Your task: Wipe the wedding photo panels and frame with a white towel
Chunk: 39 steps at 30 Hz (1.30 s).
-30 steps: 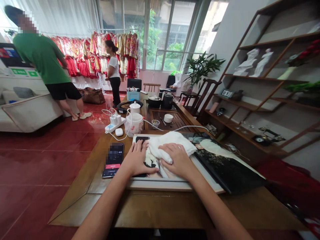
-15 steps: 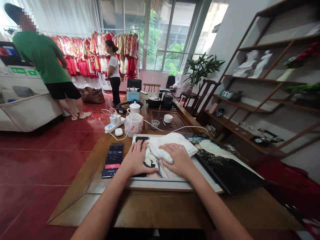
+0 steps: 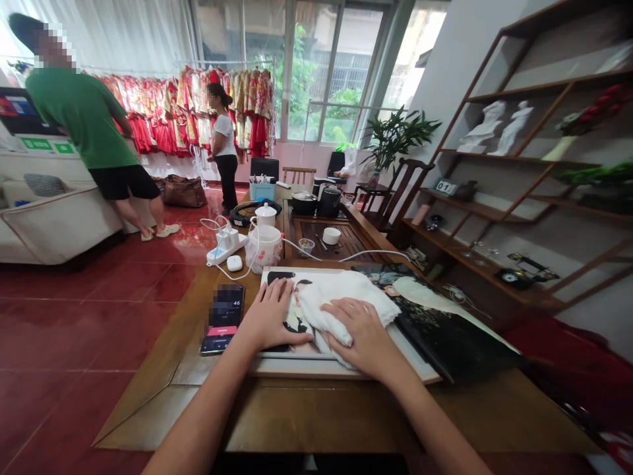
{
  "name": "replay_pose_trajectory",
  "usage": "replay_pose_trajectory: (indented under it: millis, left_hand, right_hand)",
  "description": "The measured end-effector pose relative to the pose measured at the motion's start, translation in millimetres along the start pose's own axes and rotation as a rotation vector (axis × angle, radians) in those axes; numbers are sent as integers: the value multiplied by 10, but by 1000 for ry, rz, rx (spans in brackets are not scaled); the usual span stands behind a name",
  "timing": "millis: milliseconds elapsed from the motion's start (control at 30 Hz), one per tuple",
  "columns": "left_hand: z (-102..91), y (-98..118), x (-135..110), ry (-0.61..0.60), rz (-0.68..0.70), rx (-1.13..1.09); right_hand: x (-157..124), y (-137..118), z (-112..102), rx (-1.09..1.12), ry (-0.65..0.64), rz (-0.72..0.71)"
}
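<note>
- The white cloth [image 3: 353, 297], bunched up, lies on top of the framed picture [image 3: 299, 323], over its middle and right part.
- The right hand [image 3: 363, 330] grasps the cloth, its fingers bent over the top of the bundle and its thumb at the near side.
- The left hand [image 3: 271, 316] holds nothing; it rests palm down on the left part of the framed picture, fingers spread and thumb pointing toward the cloth.
- The framed picture lies flat on the wooden table [image 3: 336, 412], its pale border showing along the near edge.
- A second, mostly dark picture [image 3: 459, 336] lies just to the right, lapping over the pale border.
- A phone [image 3: 225, 320] with a lit screen lies beside the left hand, apart from it.
- Beyond the frame stand a white container [image 3: 264, 247] and a lidded white cup [image 3: 266, 215]; a power strip [image 3: 222, 253] and a small white case [image 3: 235, 263] lie to their left.
- Farther back, a white bowl [image 3: 331, 235] sits on the slatted tea tray [image 3: 353, 245], near a clear tub [image 3: 306, 246].
- Across the room, a person in a green shirt [image 3: 89, 122] and a person in a white top [image 3: 225, 138] stand near a rack of red garments [image 3: 153, 115].
- Wooden shelving [image 3: 524, 158] fills the right side.
</note>
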<state>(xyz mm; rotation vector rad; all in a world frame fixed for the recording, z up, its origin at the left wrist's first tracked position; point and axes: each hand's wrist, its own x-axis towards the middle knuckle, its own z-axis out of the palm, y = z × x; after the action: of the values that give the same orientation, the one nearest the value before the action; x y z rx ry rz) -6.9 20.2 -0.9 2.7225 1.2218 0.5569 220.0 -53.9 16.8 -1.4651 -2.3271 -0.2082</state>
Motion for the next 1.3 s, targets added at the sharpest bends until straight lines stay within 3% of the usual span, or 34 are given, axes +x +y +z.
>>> replay_pose_trajectory:
  millis: [133, 433, 867, 1167, 1300]
  left_hand:
    - [7, 2, -6, -17, -11, 12]
    - [28, -3, -6, -30, -16, 28]
    - [27, -14, -3, -15, 0, 29]
    - [33, -19, -4, -7, -2, 12]
    - [38, -18, -4, 11, 4, 5]
  right_hand:
    - [74, 35, 16, 5, -3, -6]
    - [513, 175, 134, 3, 9, 2]
    - [-34, 12, 14, -27, -1, -6]
    - [406, 196, 103, -40, 14, 21]
    - [426, 183, 152, -47, 32, 39]
